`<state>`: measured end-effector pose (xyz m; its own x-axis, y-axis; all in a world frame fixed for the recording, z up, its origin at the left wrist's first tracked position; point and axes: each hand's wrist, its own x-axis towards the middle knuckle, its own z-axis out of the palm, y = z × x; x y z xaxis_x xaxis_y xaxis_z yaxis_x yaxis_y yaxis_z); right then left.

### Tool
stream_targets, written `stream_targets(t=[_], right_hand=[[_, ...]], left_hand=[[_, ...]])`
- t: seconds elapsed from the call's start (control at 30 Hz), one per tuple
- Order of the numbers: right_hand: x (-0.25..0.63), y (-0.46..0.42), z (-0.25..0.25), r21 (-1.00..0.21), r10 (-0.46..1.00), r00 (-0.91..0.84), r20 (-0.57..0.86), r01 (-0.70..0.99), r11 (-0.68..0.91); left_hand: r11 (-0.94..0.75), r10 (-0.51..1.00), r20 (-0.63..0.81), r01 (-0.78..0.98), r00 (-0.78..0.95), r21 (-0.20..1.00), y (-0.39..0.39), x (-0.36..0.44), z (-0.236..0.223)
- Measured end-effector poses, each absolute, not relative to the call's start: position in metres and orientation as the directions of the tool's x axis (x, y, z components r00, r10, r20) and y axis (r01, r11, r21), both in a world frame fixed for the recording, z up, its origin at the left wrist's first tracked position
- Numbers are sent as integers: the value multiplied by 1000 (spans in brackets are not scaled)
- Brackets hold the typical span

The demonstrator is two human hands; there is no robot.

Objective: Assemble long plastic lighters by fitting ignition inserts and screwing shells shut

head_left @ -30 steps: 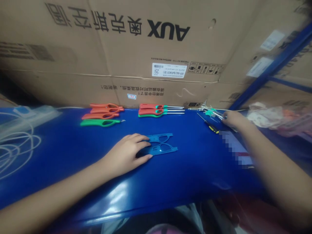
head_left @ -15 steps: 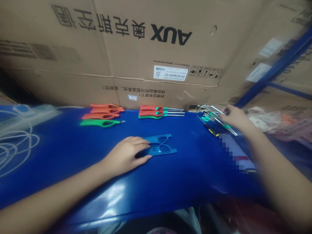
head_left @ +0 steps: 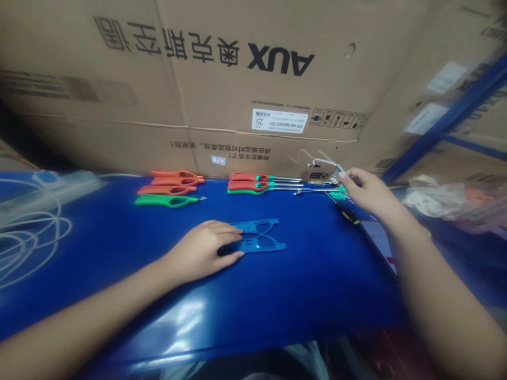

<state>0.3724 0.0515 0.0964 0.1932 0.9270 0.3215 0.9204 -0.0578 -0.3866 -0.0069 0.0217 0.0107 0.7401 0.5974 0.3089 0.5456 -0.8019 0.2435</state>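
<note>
On the blue tabletop lie two blue plastic lighter shell halves (head_left: 264, 241), side by side with handle loops showing. My left hand (head_left: 206, 248) is curled over their left ends, thumb at the near edge and fingers on the far one; its palm hides part of them. Raised at the right, my right hand (head_left: 364, 190) pinches a thin metal lighter tube (head_left: 339, 170), from which a pale wire with a small dark tip trails left. Beneath that hand are several metal and teal lighter parts (head_left: 337, 193) and a black-and-yellow screwdriver (head_left: 349, 214).
Stacked red and green lighters (head_left: 247, 183) with metal tubes lie at the back. Orange and green shells (head_left: 170, 189) sit further left, near coiled white tubing (head_left: 59, 232). A large cardboard box (head_left: 214, 95) stands behind; plastic bags (head_left: 431, 198) and a blue frame post (head_left: 447, 113) are right.
My right hand has moved left and lifted the metal tube with its wire away from the loose parts. My left hand stays on the blue shell halves.
</note>
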Motion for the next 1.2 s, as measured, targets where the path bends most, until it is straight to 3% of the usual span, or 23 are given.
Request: stream_targets(t=[0.17,0.3,0.5,0.67,0.97,1.2], right_hand=[[337,36,85,-576,953,-184,239,763,292],[309,25,61,-636,917,-302,261,661,399],[296,20,35,-608,874,-392,287,631,482],[293,18,30,-582,798,-512,317,559,590],[287,9,29,-539,749,-593,296,543,643],[283,11,27,-354,688,-655,313,592,724]], left_hand=[[-818,575,262,538,775,205,26,-14,18],[-822,569,258,531,781,203,28,-21,22],[-757,654,443,540,613,368,27,-15,8],[-705,709,464,519,532,483,24,-9,-1],[-791,601,505,372,619,485,22,-7,0],[-829,551,510,365,661,423,22,-7,-1]])
